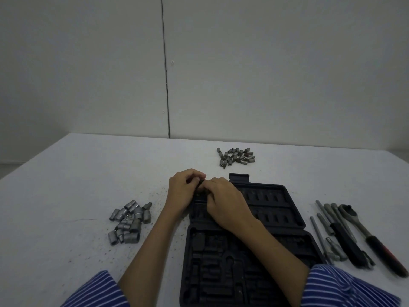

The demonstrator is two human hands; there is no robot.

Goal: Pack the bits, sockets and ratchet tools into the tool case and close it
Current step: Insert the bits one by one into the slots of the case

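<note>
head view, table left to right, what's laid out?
socket pile → left hand → right hand → open tool case → extension bars → ratchet

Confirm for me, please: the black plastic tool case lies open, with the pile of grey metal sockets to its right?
Not quite: the head view shows the pile of grey metal sockets to the left of the open black plastic tool case; the ratchet tools lie on its right.

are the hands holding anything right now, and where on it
Both the left hand and the right hand curl on a small dark piece at the case lid's far left corner; what it is cannot be told.
</note>
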